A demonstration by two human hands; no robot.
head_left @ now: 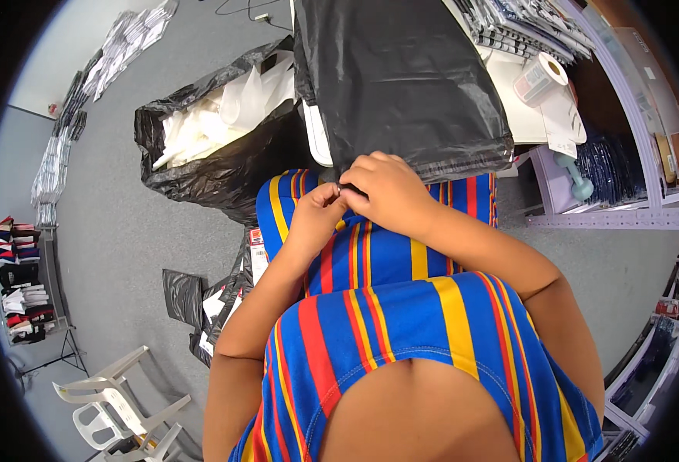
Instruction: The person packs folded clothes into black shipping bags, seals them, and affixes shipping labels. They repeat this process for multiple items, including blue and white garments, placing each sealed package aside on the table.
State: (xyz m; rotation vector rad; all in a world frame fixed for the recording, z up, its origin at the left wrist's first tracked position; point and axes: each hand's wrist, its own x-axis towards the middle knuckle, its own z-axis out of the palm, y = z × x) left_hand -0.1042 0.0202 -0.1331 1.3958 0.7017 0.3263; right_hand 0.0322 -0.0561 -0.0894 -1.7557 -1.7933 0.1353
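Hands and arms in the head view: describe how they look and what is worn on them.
Both arms are bare from the hands up as far as they show; no sleeves, gloves, watch or rings are visible on the left hand or the right hand. The person wears a garment striped blue, red and yellow.

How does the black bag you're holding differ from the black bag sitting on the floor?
The black mailer bag, pinched at its lower edge by the left hand and right hand, is flat and smooth and shows no contents. The black bin bag stands on the grey floor, wrinkled, bulging, with its mouth open on white plastic pieces. Both are glossy black plastic.
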